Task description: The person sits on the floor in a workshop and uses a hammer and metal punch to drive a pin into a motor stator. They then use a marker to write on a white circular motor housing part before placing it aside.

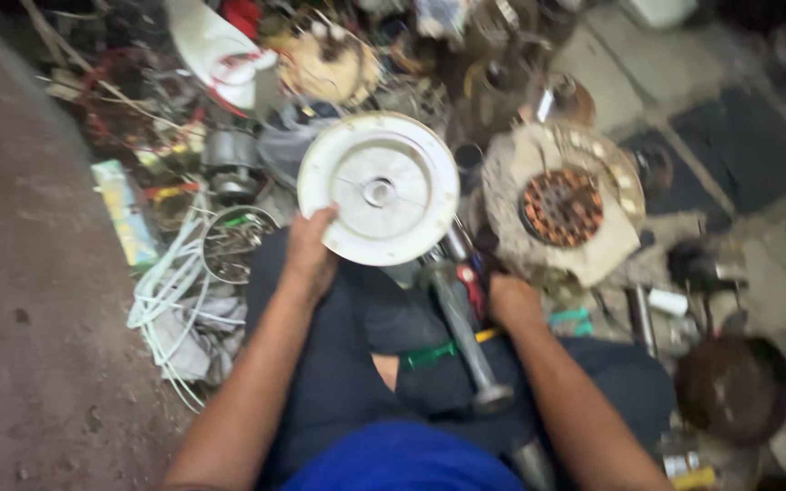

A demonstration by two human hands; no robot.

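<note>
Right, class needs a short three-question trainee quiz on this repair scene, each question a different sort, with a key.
1. True or false: the left hand grips the white round cover at its lower rim.
2. What lies right of the cover? A) a motor stator with copper windings B) a glass bottle C) a laptop
3. Fill in: the bundle of white cable lies to the person's ____ side.

Key: 1 true; 2 A; 3 left. The right hand is down among the tools; what it grips cannot be told.
</note>
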